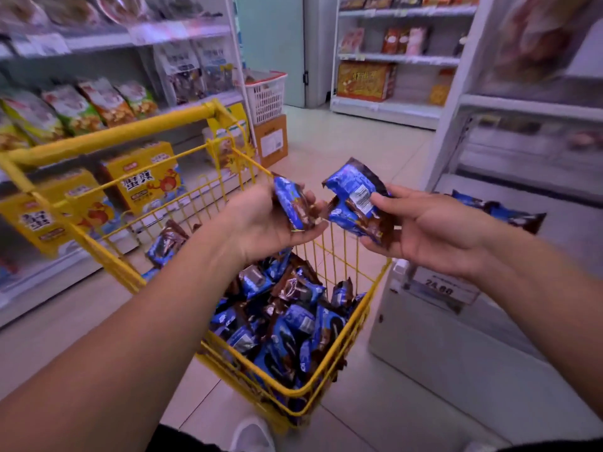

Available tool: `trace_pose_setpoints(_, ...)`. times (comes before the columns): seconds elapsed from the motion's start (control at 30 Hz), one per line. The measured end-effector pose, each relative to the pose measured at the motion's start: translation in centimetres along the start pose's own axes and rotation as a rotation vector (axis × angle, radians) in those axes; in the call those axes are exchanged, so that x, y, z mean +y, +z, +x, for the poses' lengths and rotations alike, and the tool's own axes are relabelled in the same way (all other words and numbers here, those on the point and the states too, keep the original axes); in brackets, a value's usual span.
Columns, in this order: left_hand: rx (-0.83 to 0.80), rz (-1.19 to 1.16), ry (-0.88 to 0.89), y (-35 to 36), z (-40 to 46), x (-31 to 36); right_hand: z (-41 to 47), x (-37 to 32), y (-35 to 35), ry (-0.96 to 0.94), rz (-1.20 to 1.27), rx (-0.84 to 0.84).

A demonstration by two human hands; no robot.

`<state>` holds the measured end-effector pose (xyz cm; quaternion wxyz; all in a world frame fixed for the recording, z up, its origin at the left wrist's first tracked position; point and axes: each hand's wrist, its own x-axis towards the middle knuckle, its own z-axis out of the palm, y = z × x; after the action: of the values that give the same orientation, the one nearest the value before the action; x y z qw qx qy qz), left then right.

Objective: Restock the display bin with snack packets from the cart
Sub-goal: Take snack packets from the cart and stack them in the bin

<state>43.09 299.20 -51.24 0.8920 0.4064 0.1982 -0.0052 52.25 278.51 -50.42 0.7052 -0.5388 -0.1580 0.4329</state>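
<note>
Snack packets [295,316]: glossy crinkled foil-plastic. Cart [339,370]: yellow painted metal wire (smooth). Floor [342,148]: glossy tile.

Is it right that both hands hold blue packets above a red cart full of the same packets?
Not quite. The head view shows the cart is yellow, not red. The rest holds: the left hand and right hand each hold blue packets above it.

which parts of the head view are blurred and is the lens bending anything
Head view: the shelves at left and upper right are smeared by motion blur; the left hand, right hand and their snack packets are fairly sharp; wide-angle distortion bows the yellow cart handle and stretches the forearms; the lighting is cool and even.
</note>
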Motion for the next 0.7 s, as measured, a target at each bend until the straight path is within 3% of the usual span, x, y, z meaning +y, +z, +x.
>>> trace_pose_setpoints(0.07,-0.038,-0.138,-0.078,1.8,0.3,-0.4,-0.7,0.3,-0.2,-0.131,-0.026,0.117)
trace_pose_setpoints(0.13,-0.172,-0.127,-0.151,3.2,0.4,-1.0,-1.7,0.4,-0.7,-0.442,-0.234,0.301)
trace_pose_setpoints(0.23,-0.329,-0.022,-0.170,5.5,0.7,-2.3,-3.5,-0.3,-2.8,-1.044,-0.990,0.582)
trace_pose_setpoints(0.3,-0.380,0.020,-0.131,7.0,1.1,-3.1,-4.5,-0.2,-3.9,-1.214,-1.301,0.609)
trace_pose_setpoints(0.47,-0.397,0.048,-0.072,8.9,2.0,-5.1,-5.6,1.0,-5.3,-1.344,-1.598,0.618)
trace_pose_setpoints(0.57,-0.339,0.105,0.044,9.1,2.7,-5.8,-6.0,0.3,-6.2,-1.356,-1.611,0.523)
trace_pose_setpoints(0.63,-0.308,0.111,0.083,9.2,3.1,-6.0,-6.1,0.0,-6.6,-1.238,-1.430,0.517)
trace_pose_setpoints(0.7,-0.282,0.081,0.101,9.3,3.7,-6.1,-6.2,-0.5,-7.1,-1.029,-0.949,0.592)
